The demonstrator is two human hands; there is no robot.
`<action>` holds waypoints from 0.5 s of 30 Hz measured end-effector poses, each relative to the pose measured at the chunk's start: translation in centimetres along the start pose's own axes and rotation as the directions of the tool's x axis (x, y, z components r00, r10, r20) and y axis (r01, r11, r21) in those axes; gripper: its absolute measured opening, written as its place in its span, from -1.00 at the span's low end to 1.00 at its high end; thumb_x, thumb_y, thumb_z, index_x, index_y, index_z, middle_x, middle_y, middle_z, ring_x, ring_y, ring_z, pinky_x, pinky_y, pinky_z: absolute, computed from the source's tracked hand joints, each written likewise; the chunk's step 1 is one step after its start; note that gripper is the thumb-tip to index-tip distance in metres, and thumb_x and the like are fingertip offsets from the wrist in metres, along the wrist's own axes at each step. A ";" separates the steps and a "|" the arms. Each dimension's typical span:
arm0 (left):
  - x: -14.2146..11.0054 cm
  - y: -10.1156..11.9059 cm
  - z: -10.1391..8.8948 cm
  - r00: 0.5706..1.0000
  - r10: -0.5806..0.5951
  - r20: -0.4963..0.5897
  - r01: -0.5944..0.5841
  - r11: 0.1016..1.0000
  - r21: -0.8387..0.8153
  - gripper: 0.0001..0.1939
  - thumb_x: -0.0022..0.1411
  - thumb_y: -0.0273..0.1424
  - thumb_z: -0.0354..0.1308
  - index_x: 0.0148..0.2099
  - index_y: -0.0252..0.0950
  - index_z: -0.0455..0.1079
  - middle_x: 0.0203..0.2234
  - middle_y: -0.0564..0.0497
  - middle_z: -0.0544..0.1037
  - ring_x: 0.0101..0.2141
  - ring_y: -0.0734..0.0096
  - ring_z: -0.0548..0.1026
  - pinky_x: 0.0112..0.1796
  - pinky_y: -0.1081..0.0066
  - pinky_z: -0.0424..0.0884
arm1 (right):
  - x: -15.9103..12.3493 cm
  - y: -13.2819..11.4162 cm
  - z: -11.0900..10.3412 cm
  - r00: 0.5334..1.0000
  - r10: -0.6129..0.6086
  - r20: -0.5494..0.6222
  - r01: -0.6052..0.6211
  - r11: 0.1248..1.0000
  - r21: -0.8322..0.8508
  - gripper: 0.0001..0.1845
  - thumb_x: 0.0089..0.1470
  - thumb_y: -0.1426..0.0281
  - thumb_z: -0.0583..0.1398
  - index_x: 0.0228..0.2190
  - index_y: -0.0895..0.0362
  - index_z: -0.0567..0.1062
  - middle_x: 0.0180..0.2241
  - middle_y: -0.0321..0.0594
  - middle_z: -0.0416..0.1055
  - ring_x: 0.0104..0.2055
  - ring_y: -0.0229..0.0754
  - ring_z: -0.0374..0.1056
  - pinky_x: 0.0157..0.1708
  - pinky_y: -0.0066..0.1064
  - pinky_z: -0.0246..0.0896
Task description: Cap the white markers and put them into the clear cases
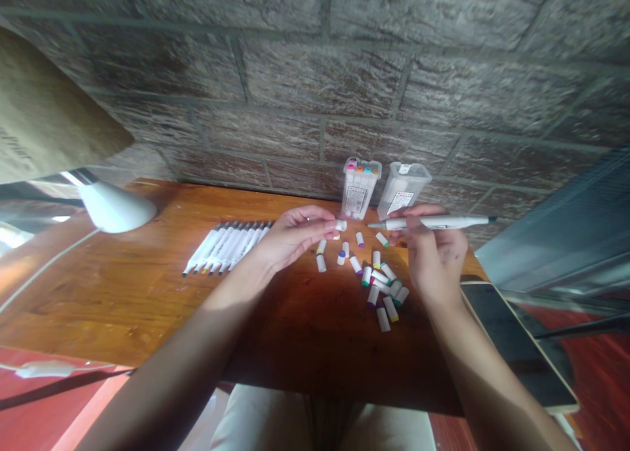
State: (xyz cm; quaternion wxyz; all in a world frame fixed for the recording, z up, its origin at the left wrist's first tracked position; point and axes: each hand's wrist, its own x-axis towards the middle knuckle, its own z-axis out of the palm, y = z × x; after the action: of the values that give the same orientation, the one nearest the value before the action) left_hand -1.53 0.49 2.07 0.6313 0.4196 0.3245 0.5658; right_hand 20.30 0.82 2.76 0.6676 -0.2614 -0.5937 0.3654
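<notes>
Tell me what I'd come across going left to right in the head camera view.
White lamp base, row of markers, left hand, marker-holding container, right hand, dark-screened device.

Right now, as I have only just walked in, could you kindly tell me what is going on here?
Someone's left hand holds a small white cap, while the right hand holds a marker, one end pointing toward that cap but apart from it. Loose caps lie scattered on the table, and a row of markers lies to the left. Two clear cases stand near the wall, the left one with markers in it.
</notes>
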 end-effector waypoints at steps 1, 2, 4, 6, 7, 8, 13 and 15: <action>0.0 -0.1 0.0 1.000 0.007 0.006 -0.007 1.000 0.007 -0.80 -0.08 -0.50 0.47 -0.34 -0.36 0.57 -0.38 -0.02 0.67 -0.41 0.51 0.60 -0.23 0.52 0.50 | -0.2 -0.3 0.2 1.000 -0.010 0.022 0.010 1.000 -0.023 -0.96 0.18 0.37 0.23 -0.31 0.07 0.49 -0.30 -0.22 0.52 -0.50 -0.27 0.39 -0.46 -0.37 0.38; 0.0 -0.1 -0.1 1.000 0.014 0.014 -0.014 1.000 0.017 -0.80 -0.08 -0.50 0.47 -0.33 -0.35 0.58 -0.37 -0.02 0.66 -0.40 0.52 0.59 -0.24 0.53 0.49 | -0.5 -0.5 0.3 0.999 -0.016 0.044 0.018 0.999 -0.045 -0.96 0.18 0.37 0.23 -0.31 0.07 0.49 -0.29 -0.21 0.52 -0.48 -0.26 0.40 -0.45 -0.37 0.38; 0.1 -0.2 -0.2 0.999 0.025 0.031 -0.026 0.999 0.042 -0.77 -0.07 -0.51 0.47 -0.30 -0.34 0.59 -0.34 -0.02 0.66 -0.35 0.50 0.59 -0.21 0.53 0.48 | -0.8 -0.8 0.6 0.997 -0.019 0.073 0.025 0.996 -0.082 -0.95 0.18 0.37 0.24 -0.31 0.09 0.51 -0.28 -0.20 0.52 -0.46 -0.25 0.42 -0.45 -0.37 0.39; 0.1 -0.3 -0.2 0.998 0.032 0.046 -0.035 0.997 0.065 -0.75 -0.06 -0.51 0.46 -0.25 -0.32 0.60 -0.30 -0.02 0.66 -0.30 0.48 0.59 -0.18 0.51 0.47 | -0.9 -0.8 0.7 0.996 -0.023 0.081 0.032 0.993 -0.110 -0.95 0.18 0.38 0.24 -0.30 0.09 0.52 -0.27 -0.21 0.51 -0.46 -0.26 0.42 -0.45 -0.38 0.39; 0.1 -0.3 -0.3 0.998 0.034 0.052 -0.038 0.997 0.072 -0.75 -0.05 -0.51 0.45 -0.24 -0.31 0.60 -0.29 -0.02 0.66 -0.29 0.48 0.59 -0.17 0.51 0.46 | -0.9 -0.8 0.7 0.996 -0.026 0.082 0.036 0.992 -0.120 -0.95 0.18 0.38 0.24 -0.30 0.09 0.52 -0.27 -0.21 0.51 -0.46 -0.27 0.42 -0.45 -0.38 0.39; 0.1 -0.3 -0.3 0.998 0.035 0.057 -0.040 0.996 0.075 -0.75 -0.03 -0.51 0.45 -0.23 -0.30 0.60 -0.28 -0.02 0.66 -0.29 0.49 0.59 -0.16 0.51 0.46 | -0.9 -0.8 0.7 0.996 -0.030 0.083 0.040 0.991 -0.126 -0.95 0.18 0.38 0.24 -0.30 0.09 0.52 -0.27 -0.22 0.51 -0.47 -0.27 0.42 -0.44 -0.38 0.40; 0.0 -0.3 -0.1 0.995 0.023 0.099 -0.029 0.998 0.059 -0.77 -0.01 -0.52 0.43 -0.23 -0.30 0.62 -0.30 0.00 0.66 -0.29 0.52 0.58 -0.14 0.56 0.46 | -1.0 -0.9 0.9 0.992 -0.029 0.126 0.044 0.992 -0.121 -0.93 0.19 0.37 0.23 -0.28 0.08 0.53 -0.26 -0.22 0.52 -0.44 -0.25 0.45 -0.44 -0.37 0.43; 0.0 -0.3 0.0 0.995 0.023 0.100 -0.028 0.998 0.057 -0.78 -0.02 -0.52 0.44 -0.25 -0.30 0.62 -0.31 0.00 0.66 -0.29 0.51 0.58 -0.15 0.55 0.47 | -1.2 -1.0 1.0 0.990 -0.019 0.143 0.039 0.990 -0.138 -0.91 0.20 0.37 0.22 -0.25 0.08 0.53 -0.23 -0.20 0.53 -0.41 -0.23 0.47 -0.42 -0.36 0.45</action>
State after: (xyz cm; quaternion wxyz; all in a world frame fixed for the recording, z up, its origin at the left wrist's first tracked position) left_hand -1.40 0.43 1.83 0.6269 0.4696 0.3036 0.5425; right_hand 19.45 -0.80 3.02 0.6091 -0.2726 -0.6674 0.3306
